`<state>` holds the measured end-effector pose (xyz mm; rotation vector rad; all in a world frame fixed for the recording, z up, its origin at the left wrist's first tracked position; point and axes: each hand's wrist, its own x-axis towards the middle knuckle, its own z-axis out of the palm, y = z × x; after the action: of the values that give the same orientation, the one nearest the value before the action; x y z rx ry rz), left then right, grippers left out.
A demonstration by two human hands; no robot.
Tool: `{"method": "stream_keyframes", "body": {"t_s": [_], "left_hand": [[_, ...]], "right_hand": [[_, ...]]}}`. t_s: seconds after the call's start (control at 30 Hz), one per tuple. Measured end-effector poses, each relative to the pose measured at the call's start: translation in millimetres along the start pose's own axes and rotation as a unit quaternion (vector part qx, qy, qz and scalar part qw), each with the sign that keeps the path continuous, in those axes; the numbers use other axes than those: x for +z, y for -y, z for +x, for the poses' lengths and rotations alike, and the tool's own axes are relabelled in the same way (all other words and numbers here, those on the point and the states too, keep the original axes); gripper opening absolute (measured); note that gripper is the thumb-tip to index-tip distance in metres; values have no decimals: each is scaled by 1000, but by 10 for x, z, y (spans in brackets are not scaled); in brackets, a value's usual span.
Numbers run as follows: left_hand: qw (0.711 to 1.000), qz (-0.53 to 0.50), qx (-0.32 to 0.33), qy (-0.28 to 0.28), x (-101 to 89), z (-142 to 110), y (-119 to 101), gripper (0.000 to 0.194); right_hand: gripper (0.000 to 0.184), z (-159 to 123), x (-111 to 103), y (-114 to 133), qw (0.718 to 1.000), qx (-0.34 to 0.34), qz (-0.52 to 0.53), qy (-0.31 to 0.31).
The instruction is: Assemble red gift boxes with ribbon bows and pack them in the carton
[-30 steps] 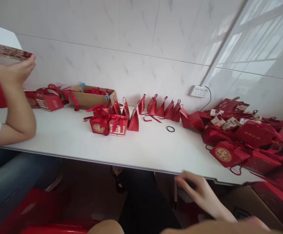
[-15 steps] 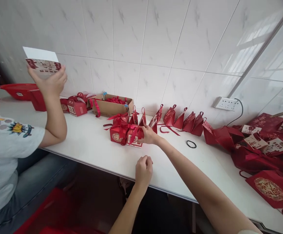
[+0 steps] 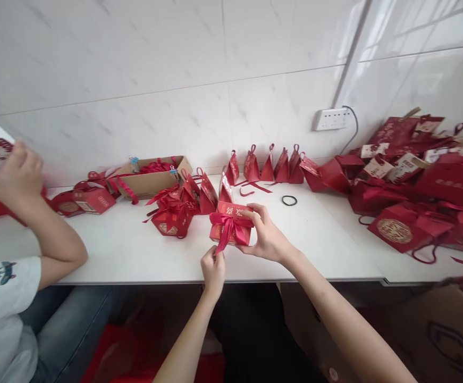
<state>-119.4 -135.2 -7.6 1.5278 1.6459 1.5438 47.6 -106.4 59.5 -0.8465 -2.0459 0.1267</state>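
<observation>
Ribboned red box (image 3: pixel 235 210) — clasped inside the right grip (image 3: pixel 270 234).

Held box (image 3: pixel 231 209) was red with pale lettering, its bow (image 3: pixel 228 227) crimson. Box just left (image 3: pixel 180 217) was red too, gold motif. Carton (image 3: pixel 145 187), far left, was brown with blue clips (image 3: pixel 134 160); ribbon inside (image 3: pixel 160 165) was crimson. Red box at right (image 3: pixel 414 226) had a round gold pattern; tag behind (image 3: pixel 378 168) was cream. Table (image 3: pixel 295 252) was white, wall (image 3: pixel 167 58) white with grey streaks, ring (image 3: pixel 289 200) black. Co-worker's jeans (image 3: pixel 69 324) were blue.
</observation>
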Motion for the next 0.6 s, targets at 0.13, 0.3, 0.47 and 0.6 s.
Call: {"method": "stream_keyframes", "body": {"t_s": [0.13,0.3,0.47,0.6], "left_hand": [[1000,0,5,7,3,15,-52,28],[999,27,32,13,48,-30,-84,29],[992,89,87,10,116,-128,-122,33],[987,131,91,-6,152,-145,-172,32]], "right_hand": [[79,-331,-429,50,999,11,-52,-9],[72,-586,-890,89,999,8,-39,-5],[71,-690,-983,-149,996,45,43,58],[76,-852,-913,-275,979,138,54,137]]}}
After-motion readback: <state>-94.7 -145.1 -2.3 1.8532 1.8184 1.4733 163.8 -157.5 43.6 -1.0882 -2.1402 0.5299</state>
